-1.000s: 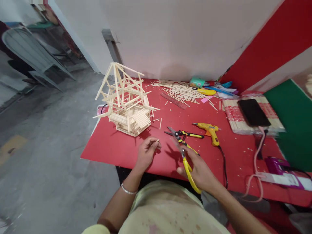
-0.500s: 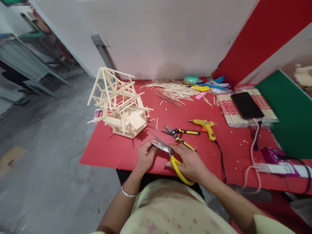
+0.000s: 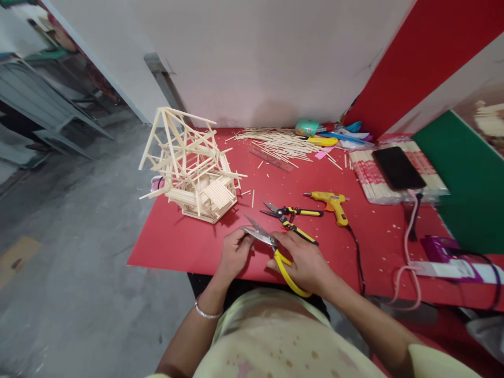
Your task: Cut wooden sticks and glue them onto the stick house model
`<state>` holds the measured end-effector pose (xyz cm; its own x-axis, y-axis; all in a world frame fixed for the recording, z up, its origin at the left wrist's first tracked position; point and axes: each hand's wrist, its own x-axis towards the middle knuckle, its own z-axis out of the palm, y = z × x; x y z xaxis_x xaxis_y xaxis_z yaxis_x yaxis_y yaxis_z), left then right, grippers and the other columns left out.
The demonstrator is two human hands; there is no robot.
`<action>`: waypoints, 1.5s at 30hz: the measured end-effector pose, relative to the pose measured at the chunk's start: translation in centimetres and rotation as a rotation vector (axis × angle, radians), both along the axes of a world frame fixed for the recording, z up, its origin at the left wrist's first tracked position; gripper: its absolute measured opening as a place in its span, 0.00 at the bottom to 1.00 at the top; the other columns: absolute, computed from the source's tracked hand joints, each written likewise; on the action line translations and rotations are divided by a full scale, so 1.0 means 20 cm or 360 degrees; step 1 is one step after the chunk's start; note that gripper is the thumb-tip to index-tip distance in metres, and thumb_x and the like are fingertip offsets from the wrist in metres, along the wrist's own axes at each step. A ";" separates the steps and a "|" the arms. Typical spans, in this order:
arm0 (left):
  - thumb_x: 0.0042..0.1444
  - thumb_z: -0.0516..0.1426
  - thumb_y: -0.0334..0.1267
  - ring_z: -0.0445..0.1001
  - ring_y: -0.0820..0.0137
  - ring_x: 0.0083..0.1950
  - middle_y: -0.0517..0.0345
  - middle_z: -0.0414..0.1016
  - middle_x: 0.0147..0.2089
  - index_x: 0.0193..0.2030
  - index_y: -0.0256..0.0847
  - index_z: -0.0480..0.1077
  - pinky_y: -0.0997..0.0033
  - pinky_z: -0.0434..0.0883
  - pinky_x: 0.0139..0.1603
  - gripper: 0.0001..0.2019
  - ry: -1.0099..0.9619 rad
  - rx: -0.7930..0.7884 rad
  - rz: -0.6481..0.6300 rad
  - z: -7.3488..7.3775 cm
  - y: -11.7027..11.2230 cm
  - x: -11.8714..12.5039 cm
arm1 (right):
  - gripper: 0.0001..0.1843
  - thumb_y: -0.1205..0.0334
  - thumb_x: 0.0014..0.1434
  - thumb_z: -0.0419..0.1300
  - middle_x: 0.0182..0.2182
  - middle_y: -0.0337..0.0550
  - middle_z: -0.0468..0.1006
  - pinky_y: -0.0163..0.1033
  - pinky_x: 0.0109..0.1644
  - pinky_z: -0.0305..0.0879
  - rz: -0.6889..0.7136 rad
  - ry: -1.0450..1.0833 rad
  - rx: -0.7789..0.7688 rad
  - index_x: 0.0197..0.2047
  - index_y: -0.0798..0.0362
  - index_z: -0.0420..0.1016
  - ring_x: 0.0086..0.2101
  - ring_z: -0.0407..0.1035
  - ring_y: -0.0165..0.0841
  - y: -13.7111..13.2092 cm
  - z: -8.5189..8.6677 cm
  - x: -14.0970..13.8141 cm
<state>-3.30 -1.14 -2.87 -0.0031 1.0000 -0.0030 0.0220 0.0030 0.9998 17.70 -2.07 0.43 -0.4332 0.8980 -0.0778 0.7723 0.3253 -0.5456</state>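
Note:
A pair of yellow-handled scissors (image 3: pixel 290 275) is held over the table's front edge with its blades parted, pointing up and left. My right hand (image 3: pixel 305 260) is closed about the scissors near the pivot and handles. My left hand (image 3: pixel 235 252) has its thumb and fingers pinched at the tip of the lower blade; anything small between them is hidden. Just beyond lie black-and-yellow cutters (image 3: pixel 284 214) with open jaws. A house-like model of wooden sticks (image 3: pixel 197 184) stands to the left, apart from both hands.
On the red table (image 3: pixel 169 247) lie a yellow glue gun (image 3: pixel 329 202) with a black cord, a pile of loose sticks (image 3: pixel 281 144), a clear ruler (image 3: pixel 271 159) and bagged sticks (image 3: pixel 366 178) under a phone (image 3: pixel 399 167). A pink cable (image 3: pixel 409 231) runs down the right side.
Both hands and the scissors keep nearly the same pose. The whole view has shifted very slightly; nothing on the table has visibly moved.

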 end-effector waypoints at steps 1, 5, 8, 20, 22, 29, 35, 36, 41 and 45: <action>0.58 0.60 0.39 0.67 0.74 0.22 0.60 0.73 0.25 0.40 0.39 0.77 0.76 0.66 0.24 0.08 0.0018 -0.0002 0.0001 0.00 0.00 0.00 | 0.30 0.44 0.60 0.58 0.46 0.50 0.73 0.43 0.49 0.67 -0.0001 0.0001 0.0001 0.61 0.49 0.65 0.45 0.71 0.41 0.00 0.00 0.00; 0.56 0.61 0.39 0.68 0.72 0.24 0.57 0.76 0.26 0.37 0.40 0.79 0.75 0.65 0.25 0.07 0.0093 -0.0007 0.0001 0.01 0.01 0.01 | 0.29 0.43 0.59 0.59 0.43 0.48 0.75 0.41 0.45 0.66 -0.0014 0.0095 -0.0030 0.59 0.49 0.67 0.42 0.72 0.39 -0.01 -0.04 0.01; 0.57 0.60 0.41 0.68 0.73 0.24 0.56 0.78 0.29 0.34 0.39 0.79 0.75 0.66 0.26 0.09 0.0061 -0.0079 -0.0057 0.02 0.00 0.03 | 0.22 0.44 0.62 0.56 0.34 0.42 0.76 0.36 0.39 0.65 0.0000 0.0224 -0.0166 0.52 0.50 0.71 0.34 0.71 0.34 -0.02 -0.07 0.02; 0.59 0.59 0.45 0.66 0.76 0.24 0.60 0.71 0.26 0.38 0.39 0.76 0.76 0.66 0.27 0.11 0.0015 -0.0086 -0.0086 -0.03 0.01 0.02 | 0.30 0.41 0.59 0.59 0.46 0.49 0.76 0.41 0.46 0.65 0.0003 0.0089 -0.0047 0.58 0.50 0.67 0.42 0.72 0.39 -0.02 -0.04 0.04; 0.60 0.59 0.45 0.66 0.75 0.25 0.59 0.72 0.27 0.36 0.38 0.76 0.76 0.65 0.28 0.11 0.0028 -0.0081 -0.0103 -0.01 0.01 0.02 | 0.29 0.42 0.59 0.59 0.43 0.47 0.77 0.40 0.44 0.65 0.0002 0.0102 -0.0052 0.57 0.49 0.68 0.39 0.72 0.38 -0.02 -0.05 0.03; 0.62 0.56 0.46 0.64 0.76 0.23 0.58 0.72 0.25 0.32 0.37 0.74 0.76 0.63 0.26 0.15 0.0010 -0.0139 -0.0197 -0.01 0.00 0.02 | 0.22 0.44 0.62 0.57 0.35 0.42 0.76 0.35 0.38 0.62 -0.0017 0.0169 -0.0186 0.51 0.49 0.71 0.32 0.70 0.33 -0.03 -0.07 0.03; 0.63 0.55 0.46 0.64 0.76 0.22 0.59 0.72 0.25 0.35 0.37 0.73 0.76 0.62 0.26 0.14 0.0057 -0.0161 -0.0197 -0.02 0.01 0.01 | 0.27 0.42 0.59 0.59 0.41 0.44 0.77 0.37 0.40 0.62 -0.0006 0.0056 -0.0079 0.57 0.47 0.68 0.36 0.71 0.35 -0.03 -0.05 0.03; 0.63 0.55 0.45 0.64 0.76 0.23 0.59 0.72 0.24 0.32 0.37 0.73 0.76 0.62 0.27 0.15 0.0104 -0.0148 -0.0211 -0.02 0.01 0.01 | 0.26 0.41 0.60 0.58 0.39 0.43 0.77 0.37 0.40 0.62 0.0003 0.0051 -0.0090 0.56 0.47 0.68 0.35 0.70 0.34 -0.03 -0.05 0.03; 0.64 0.53 0.43 0.67 0.74 0.26 0.59 0.72 0.25 0.30 0.37 0.72 0.75 0.64 0.31 0.15 0.0203 -0.0093 -0.0223 -0.01 0.01 -0.01 | 0.28 0.41 0.59 0.58 0.41 0.44 0.77 0.37 0.40 0.62 -0.0011 0.0004 -0.0041 0.58 0.47 0.67 0.37 0.71 0.35 -0.02 -0.05 0.02; 0.64 0.53 0.44 0.68 0.73 0.28 0.58 0.72 0.26 0.28 0.37 0.71 0.74 0.65 0.33 0.16 0.0195 -0.0038 -0.0212 -0.01 0.01 0.00 | 0.25 0.41 0.61 0.57 0.36 0.42 0.78 0.36 0.37 0.61 -0.0029 0.0035 -0.0081 0.54 0.47 0.70 0.34 0.71 0.34 -0.03 -0.05 0.01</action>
